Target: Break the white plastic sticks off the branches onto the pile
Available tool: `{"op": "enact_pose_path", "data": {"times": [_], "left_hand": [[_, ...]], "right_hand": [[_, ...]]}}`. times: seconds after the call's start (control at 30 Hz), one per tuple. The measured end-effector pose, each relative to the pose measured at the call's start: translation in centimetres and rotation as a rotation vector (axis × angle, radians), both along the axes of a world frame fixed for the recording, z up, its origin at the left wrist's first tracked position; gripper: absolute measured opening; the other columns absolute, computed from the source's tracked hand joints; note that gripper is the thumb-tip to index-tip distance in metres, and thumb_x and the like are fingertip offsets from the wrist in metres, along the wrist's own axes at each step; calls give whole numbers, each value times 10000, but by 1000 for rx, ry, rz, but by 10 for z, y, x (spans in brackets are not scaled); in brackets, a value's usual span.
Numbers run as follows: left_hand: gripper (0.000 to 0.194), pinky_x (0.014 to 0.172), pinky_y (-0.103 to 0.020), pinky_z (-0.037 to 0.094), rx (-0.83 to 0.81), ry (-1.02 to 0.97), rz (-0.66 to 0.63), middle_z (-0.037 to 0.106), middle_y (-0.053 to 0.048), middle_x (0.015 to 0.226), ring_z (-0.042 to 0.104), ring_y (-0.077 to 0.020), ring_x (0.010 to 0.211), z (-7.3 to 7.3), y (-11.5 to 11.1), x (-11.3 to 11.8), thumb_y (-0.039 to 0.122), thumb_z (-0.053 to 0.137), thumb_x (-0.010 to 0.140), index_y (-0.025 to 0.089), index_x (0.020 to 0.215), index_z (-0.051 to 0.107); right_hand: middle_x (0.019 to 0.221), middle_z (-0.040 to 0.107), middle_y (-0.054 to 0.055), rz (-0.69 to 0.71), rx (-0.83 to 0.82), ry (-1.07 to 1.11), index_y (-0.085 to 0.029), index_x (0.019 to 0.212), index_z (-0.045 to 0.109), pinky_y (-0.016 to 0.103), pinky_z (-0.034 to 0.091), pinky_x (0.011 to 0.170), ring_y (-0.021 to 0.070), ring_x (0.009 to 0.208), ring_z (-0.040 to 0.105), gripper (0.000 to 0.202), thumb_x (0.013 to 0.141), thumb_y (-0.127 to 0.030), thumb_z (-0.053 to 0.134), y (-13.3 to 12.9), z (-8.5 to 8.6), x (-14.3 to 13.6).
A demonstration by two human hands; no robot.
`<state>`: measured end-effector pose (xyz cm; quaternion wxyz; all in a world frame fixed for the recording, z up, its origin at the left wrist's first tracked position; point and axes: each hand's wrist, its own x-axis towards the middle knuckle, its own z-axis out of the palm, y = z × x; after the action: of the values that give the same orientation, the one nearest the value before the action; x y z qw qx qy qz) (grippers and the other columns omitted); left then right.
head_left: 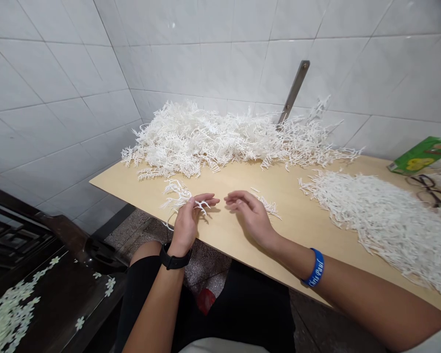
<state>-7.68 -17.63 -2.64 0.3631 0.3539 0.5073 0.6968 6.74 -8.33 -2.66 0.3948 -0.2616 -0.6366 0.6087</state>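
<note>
A branching white plastic piece (179, 192) is held in my left hand (188, 220), its prongs sticking out on both sides of the fingers above the table's front edge. Facing it, my right hand (255, 218) is held over the tabletop with fingers bent and thumb near the fingertips; whether something small is between them I cannot make out. Just behind the right hand lies a small group of loose white sticks (270, 206). A large heap of white branched pieces (213, 137) stretches along the back of the table.
The wooden table (132, 189) meets a tiled wall with a metal bracket (295, 90). At the right lie a wide pile of short white sticks (393, 220), a green box (421, 156) and eyeglasses (434, 196). Pale flower pieces (11, 311) cover part of a dark seat at lower left.
</note>
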Motion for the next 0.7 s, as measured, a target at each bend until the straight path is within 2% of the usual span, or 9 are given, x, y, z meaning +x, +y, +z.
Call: {"op": "enact_pose_path", "data": {"times": [0.1,0.2,0.37,0.5,0.7], "left_hand": [[481,980,-399,452,-17,51,-38,696,-119,1135,617,-246,1103,-1,0,0,432,325,943,145,1141,657],[478,1022,-393,422,-37,141,-52,653,-109,1231,574,-251,1177,1,0,0,438,334,946,167,1188,645],[443,1092,-355,343,-83,310,-127,595,-76,1322,514,-228,1253,10,-3,3,432,374,958,209,1258,612],[418,1084,-356,356,-123,338,-140,589,-76,1330,505,-241,1261,15,-6,6,436,429,940,215,1227,637],[364,1067,-357,381,-179,438,-168,638,-45,1258,527,-248,1231,21,-9,9,430,489,906,256,1164,677]], "right_hand": [[890,655,46,165,69,-60,-197,974,615,335,500,807,158,826,611,202,882,-334,499,-8,4,-1],[945,665,42,231,139,-121,-202,1003,619,323,484,813,159,859,613,200,878,-329,528,-10,6,-1],[928,663,46,305,147,-146,-195,1076,603,308,478,750,160,824,607,264,882,-367,550,-9,4,-1],[919,654,42,283,141,-143,-193,1064,608,295,468,727,156,808,593,274,879,-389,556,-8,2,-1],[784,626,12,252,220,-229,-175,858,612,269,419,656,137,698,534,217,886,-374,532,-8,3,0]]}}
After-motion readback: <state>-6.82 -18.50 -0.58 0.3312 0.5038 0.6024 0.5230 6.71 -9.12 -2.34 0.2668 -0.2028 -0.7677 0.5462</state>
